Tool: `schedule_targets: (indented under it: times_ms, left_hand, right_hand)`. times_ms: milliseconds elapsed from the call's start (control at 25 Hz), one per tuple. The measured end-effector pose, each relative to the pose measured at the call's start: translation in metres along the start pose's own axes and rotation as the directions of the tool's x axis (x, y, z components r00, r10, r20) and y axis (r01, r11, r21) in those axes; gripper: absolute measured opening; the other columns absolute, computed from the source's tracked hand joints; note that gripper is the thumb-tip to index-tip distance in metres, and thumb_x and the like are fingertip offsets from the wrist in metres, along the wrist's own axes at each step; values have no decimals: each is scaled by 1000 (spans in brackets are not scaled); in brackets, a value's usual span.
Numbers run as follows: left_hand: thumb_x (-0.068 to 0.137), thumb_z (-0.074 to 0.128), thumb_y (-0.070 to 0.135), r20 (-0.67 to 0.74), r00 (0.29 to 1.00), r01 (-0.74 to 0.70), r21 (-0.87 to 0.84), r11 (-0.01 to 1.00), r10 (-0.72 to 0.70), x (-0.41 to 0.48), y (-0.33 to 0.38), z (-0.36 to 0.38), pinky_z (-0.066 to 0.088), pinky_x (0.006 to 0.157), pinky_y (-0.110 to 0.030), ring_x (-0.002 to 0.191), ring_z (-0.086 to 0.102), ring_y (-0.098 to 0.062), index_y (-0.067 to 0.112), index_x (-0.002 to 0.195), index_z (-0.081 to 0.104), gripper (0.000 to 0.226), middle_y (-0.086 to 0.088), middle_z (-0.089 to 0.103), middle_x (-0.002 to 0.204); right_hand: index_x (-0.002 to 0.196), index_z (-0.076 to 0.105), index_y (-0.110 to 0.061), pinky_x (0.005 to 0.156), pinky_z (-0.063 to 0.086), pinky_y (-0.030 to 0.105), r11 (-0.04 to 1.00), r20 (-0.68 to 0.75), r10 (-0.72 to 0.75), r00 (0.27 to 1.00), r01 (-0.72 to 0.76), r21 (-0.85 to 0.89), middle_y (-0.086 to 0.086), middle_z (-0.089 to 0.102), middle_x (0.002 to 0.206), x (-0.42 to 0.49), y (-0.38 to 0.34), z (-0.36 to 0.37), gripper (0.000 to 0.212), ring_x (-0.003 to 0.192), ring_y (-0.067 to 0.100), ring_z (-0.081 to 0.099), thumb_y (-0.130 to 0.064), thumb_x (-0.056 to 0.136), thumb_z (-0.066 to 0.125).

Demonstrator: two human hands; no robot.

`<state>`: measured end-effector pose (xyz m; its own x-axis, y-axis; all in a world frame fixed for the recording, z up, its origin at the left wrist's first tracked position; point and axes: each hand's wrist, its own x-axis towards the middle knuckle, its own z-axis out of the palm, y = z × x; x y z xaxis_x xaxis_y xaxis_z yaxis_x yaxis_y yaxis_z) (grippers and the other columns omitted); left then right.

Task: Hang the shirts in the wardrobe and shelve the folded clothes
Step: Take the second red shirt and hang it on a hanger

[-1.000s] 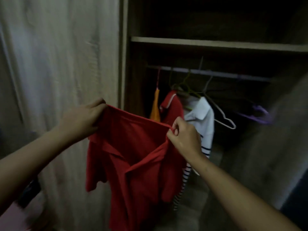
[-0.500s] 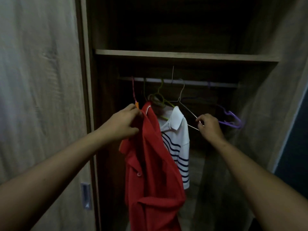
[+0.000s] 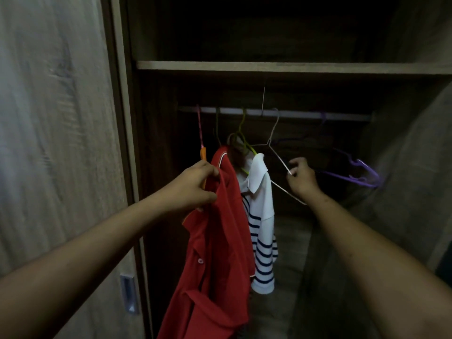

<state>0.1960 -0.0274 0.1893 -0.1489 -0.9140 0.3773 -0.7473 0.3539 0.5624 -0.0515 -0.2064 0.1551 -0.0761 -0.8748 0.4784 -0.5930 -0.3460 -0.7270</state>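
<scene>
A red polo shirt (image 3: pixel 215 250) hangs from my left hand (image 3: pixel 193 187), which grips its collar end in front of the open wardrobe. My right hand (image 3: pixel 302 178) pinches the lower arm of an empty white wire hanger (image 3: pixel 275 152) hooked on the rail (image 3: pixel 293 114). Behind the held shirt another red shirt (image 3: pixel 223 157) hangs on the rail, and beside it a white shirt with navy stripes (image 3: pixel 261 216) on a yellow-green hanger.
An orange hanger (image 3: pixel 203 154) hangs at the rail's left end, a purple hanger (image 3: pixel 354 172) at the right. A wooden shelf (image 3: pixel 281 67) spans above the rail. The sliding door (image 3: pixel 61 143) with its metal pull (image 3: pixel 128 293) stands at the left.
A second ago both hands spread the red shirt. My right hand let go and took the white wire hanger; my left hand lifted the shirt toward the rail. The view moved closer.
</scene>
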Motion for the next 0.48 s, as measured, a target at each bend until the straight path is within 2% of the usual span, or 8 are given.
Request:
schedule_targets:
  times_ms: [120,240,360,480]
  left_hand:
    - [76,64,-3,-5,1000,12,2,1000,-12,1,-1,0,56,51,-30,65,64,-26,4,113,54,39,-2,42,114]
    - [77,64,-3,-16,1000,13,3,1000,-13,3,1,4,57,51,-31,61,63,-24,3,114,53,39,-5,40,115]
    - [80,64,-1,-5,1000,22,0,1000,-22,5,6,11,54,48,-23,60,61,-17,3,118,51,41,-6,39,120]
    - [81,63,-2,-4,999,50,-36,998,-50,7,13,18,49,43,-14,58,59,-14,1,118,51,39,-6,37,121]
  right_hand:
    - [110,66,-7,73,40,19,993,-127,-11,992,26,114,8,66,94,-13,-13,4,27,87,16,59,-1,88,52]
    - [98,67,-16,56,40,14,956,-193,-47,980,100,276,1,63,86,-47,1,6,20,74,13,56,-3,88,54]
    - [93,62,-15,50,39,14,941,-110,-53,993,87,327,1,57,68,-78,37,16,13,62,15,52,-5,85,60]
    - [88,66,-13,55,40,26,942,-25,2,1000,6,335,4,59,63,-85,53,16,5,61,17,52,-11,84,67]
